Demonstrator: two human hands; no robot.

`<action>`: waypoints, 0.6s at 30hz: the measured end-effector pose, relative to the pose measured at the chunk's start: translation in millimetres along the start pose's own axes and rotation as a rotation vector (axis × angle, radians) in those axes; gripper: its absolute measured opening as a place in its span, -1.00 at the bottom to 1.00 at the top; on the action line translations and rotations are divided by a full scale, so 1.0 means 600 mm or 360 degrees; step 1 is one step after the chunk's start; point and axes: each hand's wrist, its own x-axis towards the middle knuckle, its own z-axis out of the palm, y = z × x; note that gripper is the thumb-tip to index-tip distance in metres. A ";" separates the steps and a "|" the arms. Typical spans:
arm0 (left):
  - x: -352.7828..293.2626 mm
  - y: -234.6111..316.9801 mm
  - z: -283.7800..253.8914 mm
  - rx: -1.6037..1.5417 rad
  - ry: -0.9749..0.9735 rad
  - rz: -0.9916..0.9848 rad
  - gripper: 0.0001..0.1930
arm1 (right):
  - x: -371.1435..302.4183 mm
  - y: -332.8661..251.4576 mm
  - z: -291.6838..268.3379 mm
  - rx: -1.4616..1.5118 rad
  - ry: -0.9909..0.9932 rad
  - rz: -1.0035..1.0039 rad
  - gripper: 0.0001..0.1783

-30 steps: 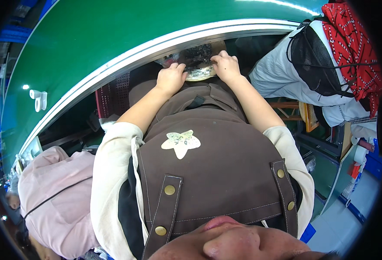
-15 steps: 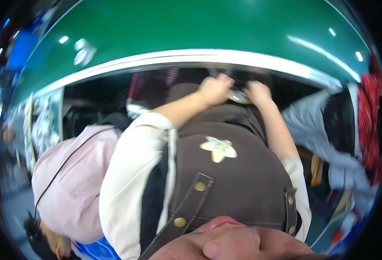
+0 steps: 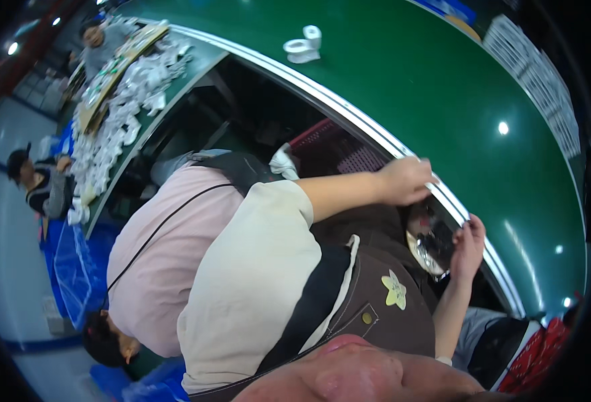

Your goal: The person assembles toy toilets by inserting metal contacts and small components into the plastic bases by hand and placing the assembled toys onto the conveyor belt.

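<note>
My left hand (image 3: 406, 181) is closed at the light metal edge (image 3: 386, 137) of the green work surface, its curled fingertips over the rail. Lower right along the same rail, my right hand (image 3: 468, 248) has its fingers bent over the edge, also closed on it. Below the edge, between my hands, a shiny clear-and-pale object (image 3: 429, 251) shows near my apron; its kind cannot be made out. Neither hand appears to touch it. What may lie under the fingers is hidden.
Two white rolls (image 3: 302, 47) stand on the green surface (image 3: 389, 74). A maroon crate (image 3: 352, 151) sits beneath it. A person in pink (image 3: 168, 248) is close on my left. White pieces (image 3: 131, 97) are heaped on a far-left table. Stacked white racks (image 3: 533, 74) line the far right.
My view has swung left, so the green surface now slants. Both hands have gone from in front of my lap, near the shiny object, up onto the metal edge.
</note>
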 end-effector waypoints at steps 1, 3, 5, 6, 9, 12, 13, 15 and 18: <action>0.007 -0.035 -0.030 0.0036 0.0142 -0.0152 -0.78 | 0.016 -0.008 -0.005 -0.0044 0.0044 -0.0107 -0.68; 0.030 -0.105 -0.116 0.0293 0.0579 -0.0238 -0.78 | 0.057 -0.016 -0.026 -0.0100 0.0077 -0.0309 -0.69; 0.019 -0.213 -0.183 0.0543 0.1096 -0.0525 -0.76 | 0.101 -0.013 -0.041 -0.0189 0.0073 -0.0445 -0.69; 0.004 -0.262 -0.223 0.0678 0.1213 -0.0761 -0.72 | 0.115 -0.013 -0.039 -0.0250 0.0074 -0.0436 -0.70; -0.041 -0.341 -0.311 0.1115 0.0915 -0.1651 -0.39 | 0.149 0.013 -0.051 -0.0369 0.0110 -0.0267 -0.70; -0.063 -0.345 -0.342 0.1143 0.0438 -0.1996 -0.23 | 0.155 0.017 -0.048 -0.0550 0.0101 -0.0264 -0.71; -0.063 -0.346 -0.343 0.1081 0.0168 -0.2089 -0.17 | 0.162 0.031 -0.057 -0.0555 0.0121 -0.0311 -0.71; -0.071 -0.354 -0.352 0.1061 0.0211 -0.2076 -0.17 | 0.158 0.022 -0.045 -0.0588 0.0121 -0.0288 -0.71; -0.072 -0.373 -0.353 0.1063 0.0221 -0.2054 -0.18 | 0.152 0.017 -0.043 -0.0596 0.0146 -0.0262 -0.71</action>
